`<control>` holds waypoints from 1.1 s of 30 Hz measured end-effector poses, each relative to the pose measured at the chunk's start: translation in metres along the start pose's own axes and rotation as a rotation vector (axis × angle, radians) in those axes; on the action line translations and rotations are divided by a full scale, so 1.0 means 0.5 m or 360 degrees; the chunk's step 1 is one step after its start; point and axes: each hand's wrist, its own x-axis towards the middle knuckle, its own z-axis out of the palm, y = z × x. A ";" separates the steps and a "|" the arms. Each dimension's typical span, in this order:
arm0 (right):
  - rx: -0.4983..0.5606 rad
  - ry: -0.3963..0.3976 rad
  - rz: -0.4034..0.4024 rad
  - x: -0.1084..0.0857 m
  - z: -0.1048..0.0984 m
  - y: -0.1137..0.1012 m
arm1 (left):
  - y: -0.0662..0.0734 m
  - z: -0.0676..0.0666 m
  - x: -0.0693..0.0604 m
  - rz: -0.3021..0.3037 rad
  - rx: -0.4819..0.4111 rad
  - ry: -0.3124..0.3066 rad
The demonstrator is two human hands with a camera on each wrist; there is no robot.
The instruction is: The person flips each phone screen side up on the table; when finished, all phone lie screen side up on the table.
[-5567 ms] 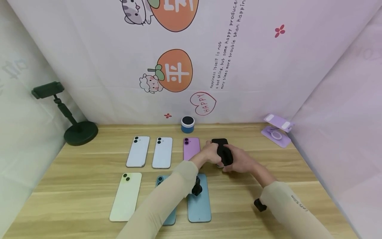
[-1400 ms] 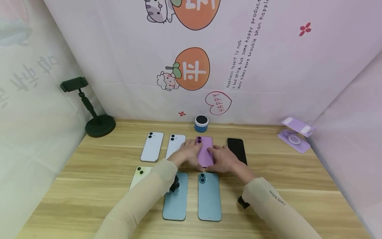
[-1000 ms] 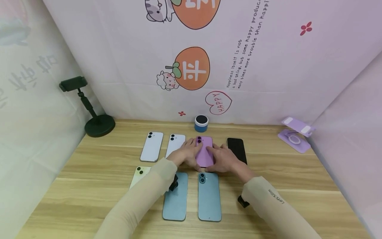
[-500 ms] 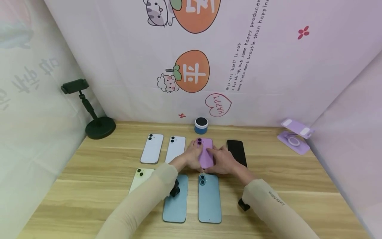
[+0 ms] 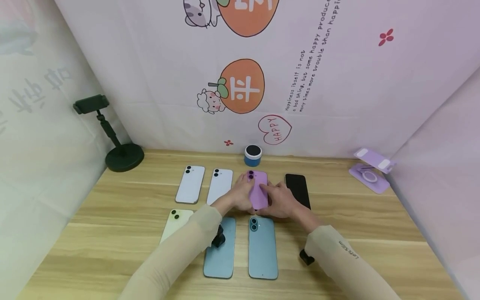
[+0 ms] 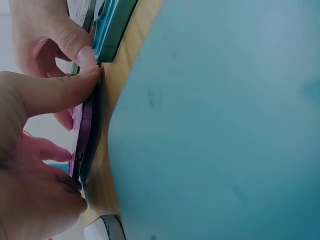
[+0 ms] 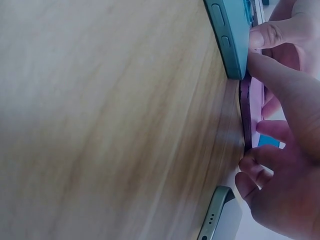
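Observation:
A pink phone (image 5: 258,191) lies back up between both hands, at the middle of the rear row. My left hand (image 5: 241,196) grips its left edge, with the thumb at the near end. My right hand (image 5: 281,201) holds its right edge and near corner. In the left wrist view, the thumbs meet at one corner of the phone (image 6: 84,125), and a dark layer shows under its pink back. A black phone (image 5: 298,189) lies to the right. Nearer me lies a teal phone (image 5: 262,250), just below the hands.
Two white phones (image 5: 190,184) lie left of the pink one. A pale yellow phone (image 5: 176,223) and another blue phone (image 5: 219,258) are partly under the left arm. A blue jar (image 5: 253,155), a black stand (image 5: 123,156) and a lilac stand (image 5: 369,175) stand at the back.
Both hands have left the black phone, which lies flat, and moved left to grip the pink phone. Over the last second they stay on it with only slight movement. The head view has shifted.

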 end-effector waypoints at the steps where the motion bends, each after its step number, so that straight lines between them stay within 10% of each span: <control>1: 0.0001 -0.0002 0.0003 -0.001 0.000 0.001 | 0.000 -0.001 0.000 0.0012 -0.0020 0.0011; 6: 0.0041 -0.0036 0.0043 -0.003 -0.002 0.002 | 0.002 -0.008 0.002 0.0059 -0.0180 0.0108; 20: 0.0199 -0.0145 0.0091 -0.002 -0.012 0.005 | 0.023 -0.016 0.006 -0.0242 -0.1274 0.0256; 29: 0.0318 -0.0110 -0.0073 0.015 -0.032 0.003 | 0.017 -0.031 0.014 -0.0339 -0.1563 0.0225; 33: 0.0484 0.0043 0.0093 0.021 -0.047 -0.005 | 0.026 -0.037 0.016 -0.0369 -0.1698 0.0183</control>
